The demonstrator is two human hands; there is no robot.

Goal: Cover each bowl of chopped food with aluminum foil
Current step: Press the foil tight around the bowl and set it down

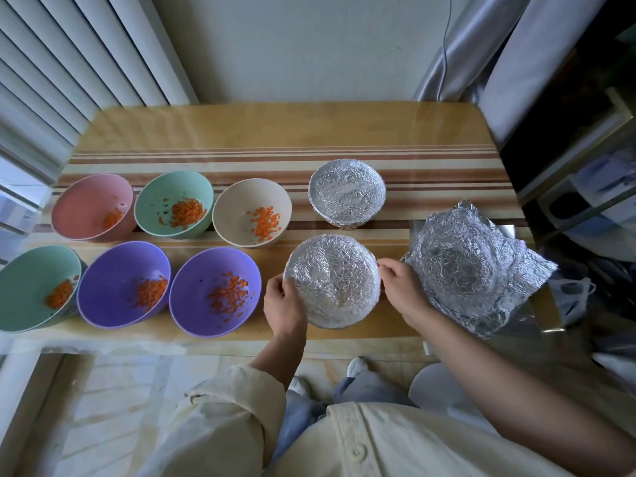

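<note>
Left grip [284,302] is curled round the left rim of the near covered bowl [332,280], fingers wrapped over the foil edge. Right grip [401,287] pinches the foil at the right rim, thumb and fingertips closed on the crimped edge. That bowl sits toward the front of the worktop [241,132], just right of the two purple ones, its crinkled foil drawn across the whole mouth. Behind it stands the far covered bowl [347,192], which looks finished. Loose foil sheets [478,270], dented into a bowl shape, lie by the worktop's right edge.

Six bowls of chopped orange food are open. The pink bowl [93,211], green bowl [173,203] and beige bowl [251,211] are in the back row. The second green bowl [34,287], first purple bowl [124,284] and second purple bowl [215,289] are in the front row.

The step in hand looks like sealing the rim, with about a quarter of the job done. To do it well, one grip should steady the bowl while the other folds the foil down under the lip in short pinches, working all the way round. Turning the bowl beats reaching across it. Pressure belongs at the edge, not the middle, since thin creased foil will likely sag or tear under a hard pull
</note>
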